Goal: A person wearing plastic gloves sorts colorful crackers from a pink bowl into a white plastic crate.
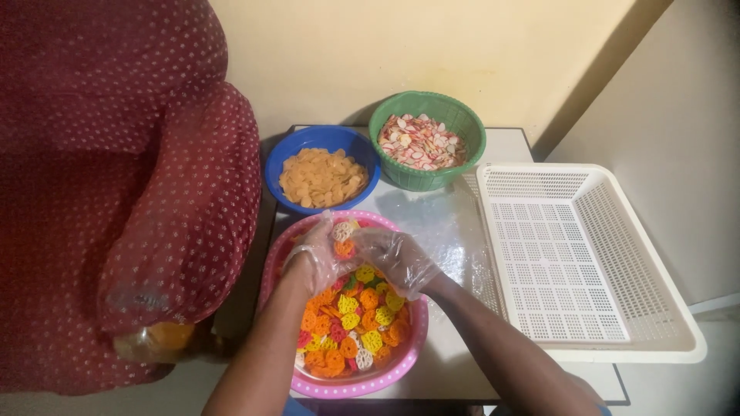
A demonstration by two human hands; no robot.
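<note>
Two gloved hands meet over the pink bowl at lower centre of the frame, working in its heap of wheel snacks, ring-shaped pieces in orange, yellow, red and white. The step in hand appears to be gathering a handful from the far side of the heap. The left hand is cupped, fingers curled around a few pieces, one white and one orange showing at its fingertips. The right hand lies just beside it, fingers bent down onto the heap and partly closed; whether it holds anything underneath cannot be told. Both forearms rise from the bottom edge and converge, wrists bent slightly downward. Lifting the handful cleanly would call for closing the cupped fingers gently, since the pieces look brittle and loose. Above the pink bowl stand a blue bowl of pale orange chips and a green basket of pink-and-white pieces. A white tray lies at right, on the table. A dotted maroon cloth fills the left.
</note>
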